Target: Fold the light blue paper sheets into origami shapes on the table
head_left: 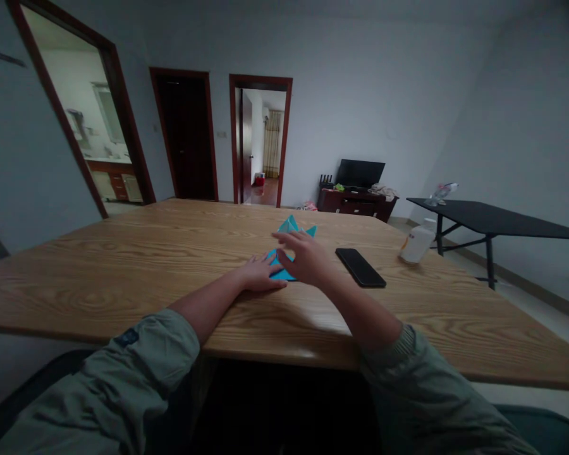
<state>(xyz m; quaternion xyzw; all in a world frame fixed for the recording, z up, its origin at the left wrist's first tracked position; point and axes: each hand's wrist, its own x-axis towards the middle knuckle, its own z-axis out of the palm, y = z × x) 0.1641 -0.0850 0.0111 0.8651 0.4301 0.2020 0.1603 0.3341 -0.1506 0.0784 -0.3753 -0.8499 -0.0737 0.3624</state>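
A flat piece of blue paper [283, 273] lies on the wooden table. My left hand [260, 274] rests at its left side, fingers spread, with fingertips on the paper. Raised over the right part of the paper is my right hand [304, 256], its fingers apart and nothing visible between them; it hides part of the sheet. Just behind my right hand stands a folded blue paper shape [289, 224] with pointed tips, its lower part covered by the hand.
On the wooden table [171, 234], a black phone [360, 267] lies right of my right hand. Farther right stands a white bottle [417, 242]. A black table [493, 218] with a clear plastic item is beyond, and a television [360, 174] is at the back.
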